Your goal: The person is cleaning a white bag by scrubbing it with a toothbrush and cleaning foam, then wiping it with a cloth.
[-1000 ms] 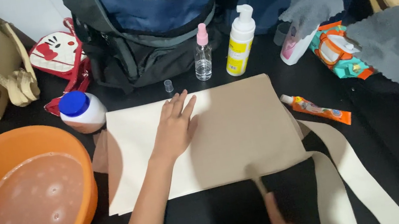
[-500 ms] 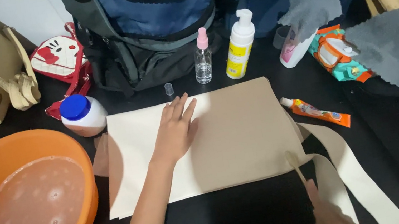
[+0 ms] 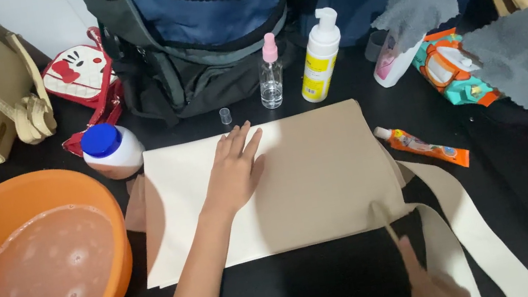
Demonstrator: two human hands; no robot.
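Cream-and-tan tote bag point(image 3: 297, 178), orange basin point(image 3: 18, 201), blue-capped white jar point(image 3: 110, 150), black table point(image 3: 328, 287).

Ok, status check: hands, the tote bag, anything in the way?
Left hand flat on beige tote bag. Right hand holds thin brush, tip at bag's lower right corner. Toothpaste tube beside bag, apart.

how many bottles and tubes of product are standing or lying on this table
5: a blue-capped jar left of the beige tote bag, a clear spray bottle, a white pump bottle, a white-pink bottle under a grey cloth, an orange tube. More may be hidden.
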